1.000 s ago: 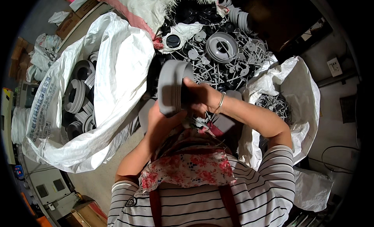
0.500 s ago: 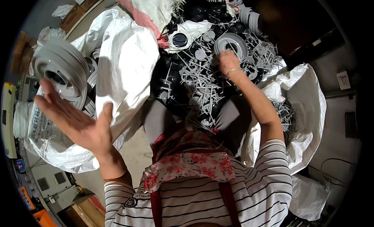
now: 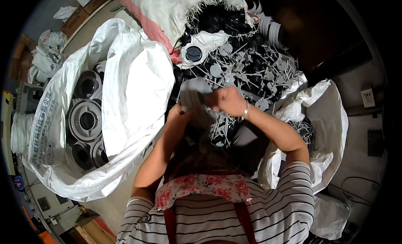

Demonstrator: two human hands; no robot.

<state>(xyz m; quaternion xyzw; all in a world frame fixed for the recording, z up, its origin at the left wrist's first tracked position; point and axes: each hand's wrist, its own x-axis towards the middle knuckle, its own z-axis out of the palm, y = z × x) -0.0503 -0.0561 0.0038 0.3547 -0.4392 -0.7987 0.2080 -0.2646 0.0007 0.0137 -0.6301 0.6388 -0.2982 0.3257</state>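
Observation:
A round grey plastic ring part [image 3: 192, 95], smeared by motion, is held up over the pile in front of my lap. My left hand [image 3: 179, 113] is closed round its near left side. My right hand [image 3: 230, 102] is curled against its right side; its fingertips are blurred, and what they pinch is hidden. Beneath and beyond both hands spreads a heap of thin grey plastic sprues [image 3: 236, 70] mixed with black round parts. In the white woven bag [image 3: 138, 76] on the left lie several grey ring parts [image 3: 85, 120] with dark centres.
A tipped woven sack [image 3: 163, 13] with a pink stripe opens onto the heap, black parts in its mouth. One black cap [image 3: 194, 54] lies below it. Stacked grey rings [image 3: 270, 30] stand far right. Another white bag [image 3: 331, 122] at right contains grey sprues [image 3: 303, 131].
My left hand has come from the left bag to the middle and closed on a ring part; the airborne stack there is gone. My right hand has drawn nearer, and the ring left the heap.

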